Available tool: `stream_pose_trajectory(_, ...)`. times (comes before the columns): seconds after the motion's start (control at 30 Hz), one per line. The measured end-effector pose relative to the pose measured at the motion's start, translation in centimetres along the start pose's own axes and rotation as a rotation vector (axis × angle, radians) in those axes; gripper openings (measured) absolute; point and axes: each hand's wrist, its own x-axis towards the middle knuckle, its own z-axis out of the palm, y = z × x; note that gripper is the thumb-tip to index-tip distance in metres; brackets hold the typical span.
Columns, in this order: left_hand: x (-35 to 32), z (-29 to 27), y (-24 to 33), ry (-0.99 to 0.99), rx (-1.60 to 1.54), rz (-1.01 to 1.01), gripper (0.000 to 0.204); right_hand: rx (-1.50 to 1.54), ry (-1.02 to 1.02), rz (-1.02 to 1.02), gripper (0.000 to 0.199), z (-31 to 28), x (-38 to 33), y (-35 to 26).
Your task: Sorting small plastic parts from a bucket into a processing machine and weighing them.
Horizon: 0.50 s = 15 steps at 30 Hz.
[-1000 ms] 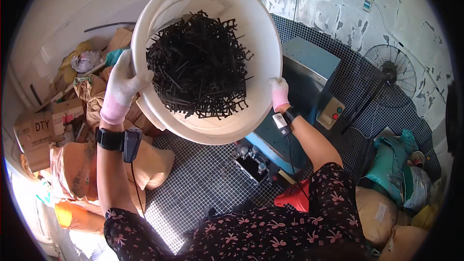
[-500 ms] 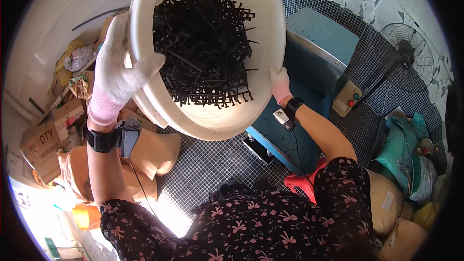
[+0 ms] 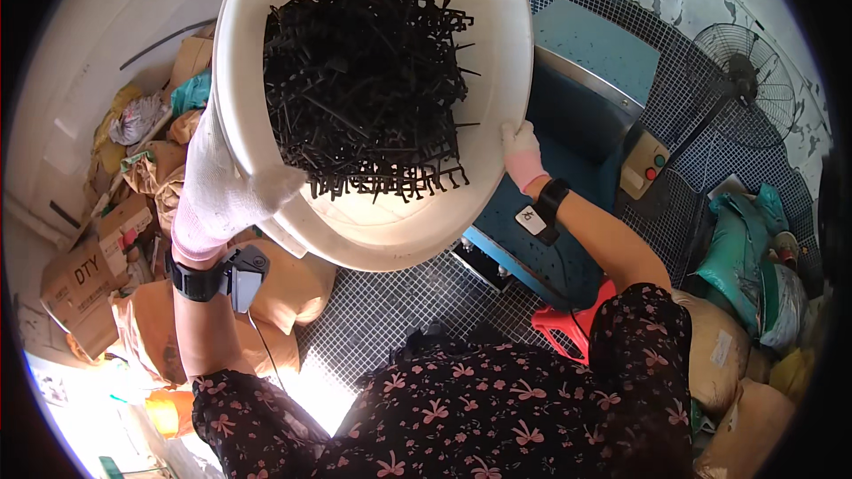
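Observation:
A large white plastic bucket (image 3: 382, 244) is held up in front of me, its mouth tilted toward me. Inside lies a heap of black plastic sprues (image 3: 355, 80), thin and tangled. My left hand (image 3: 226, 186), in a white and pink glove, grips the bucket's left side, thumb over the rim. On the opposite side my gloved right hand (image 3: 522, 155) is closed on the lower right rim. Both wrists wear black straps with small devices. Just beyond my right hand stands a blue machine with an open hopper (image 3: 568, 124), partly hidden by the bucket.
A control box with red and green buttons (image 3: 643, 166) sits beside the machine, and a black fan (image 3: 741, 80) stands behind it. Cardboard boxes (image 3: 84, 275) and brown sacks (image 3: 293, 279) crowd the left. Green bags (image 3: 741, 239) lie right, a red plastic object (image 3: 564, 328) below the machine.
In the view, the bucket has shifted slightly left and down and tilted a little. My left thumb sits lower across its rim; both hands keep their hold.

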Motion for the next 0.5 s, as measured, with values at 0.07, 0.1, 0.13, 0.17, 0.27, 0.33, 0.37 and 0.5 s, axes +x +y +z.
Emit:
stream_pose_trajectory(0.07,-0.4,0.5,0.1,-0.017,-0.020,0.021,0.079,-0.279,-0.048,-0.045,0.040,-2.1,0.3,-1.6)
stream_pose_trajectory(0.1,-1.5,-0.1,0.5,-0.012,-0.015,0.022,0.078,-0.540,-0.118,-0.119,0.040,-2.6,0.1,-4.0)
stream_pose_trajectory(0.13,-1.9,0.1,0.2,-0.023,-0.035,0.037,0.077,-0.820,-0.169,-0.176,0.040,-3.6,0.3,-5.5)
stream_pose_trajectory(0.17,-2.1,0.3,-0.2,-0.022,-0.032,0.031,0.077,-0.858,-0.074,-0.334,0.040,-4.2,0.3,-7.5)
stream_pose_trajectory(0.27,-2.4,0.6,-0.6,0.025,-0.084,-0.011,0.084,-0.593,0.072,-0.738,0.045,-4.8,0.0,-14.2)
stream_pose_trajectory(0.33,-2.1,0.3,-0.1,0.035,-0.075,0.000,0.084,-0.404,0.108,-0.968,0.050,-4.7,0.4,-18.8)
stream_pose_trajectory(0.37,-2.0,0.3,0.0,0.040,-0.079,0.008,0.084,-0.369,0.140,-1.061,0.052,-4.4,1.2,-20.5)
stream_pose_trajectory(0.5,-1.9,0.7,0.3,0.032,-0.059,0.067,0.078,-0.334,0.206,-1.242,0.056,-0.8,5.8,-24.3)
